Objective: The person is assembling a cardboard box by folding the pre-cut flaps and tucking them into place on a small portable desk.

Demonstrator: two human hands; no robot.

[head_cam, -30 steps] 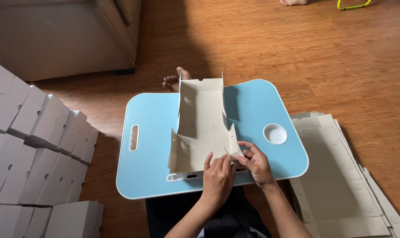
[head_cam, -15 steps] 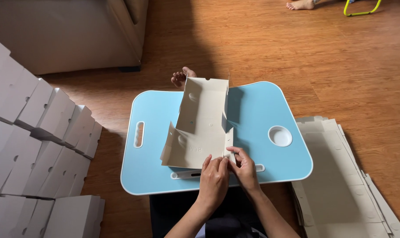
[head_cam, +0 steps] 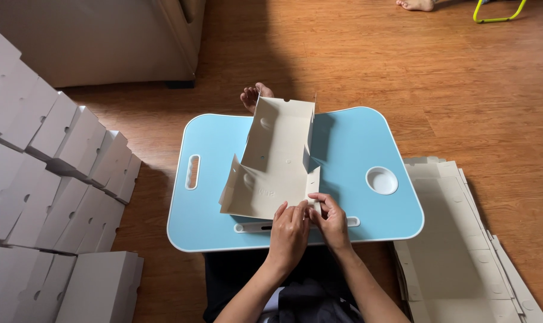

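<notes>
Change: both hands have slid from the box's right near corner toward the middle of its near edge; the near flap now stands more folded.
Box: half-folded cardboard box [head_cam: 277, 161] lies on the blue tabletop [head_cam: 349, 155], long axis running from near edge to far edge, open side up, far end reaching the far edge, side walls raised.
Left hand: left hand [head_cam: 289, 230], fingers pinched shut on the box's near flap.
Right hand: right hand [head_cam: 330, 218], fingertips closed on the same flap's right corner, touching the left hand.
Contents: nothing lies inside the box.
Round recess: round recess [head_cam: 382, 180] near the tabletop's right edge.
Floor left: stacked finished boxes [head_cam: 56, 179].
Floor right: pile of flat cardboard sheets [head_cam: 457, 251].
</notes>
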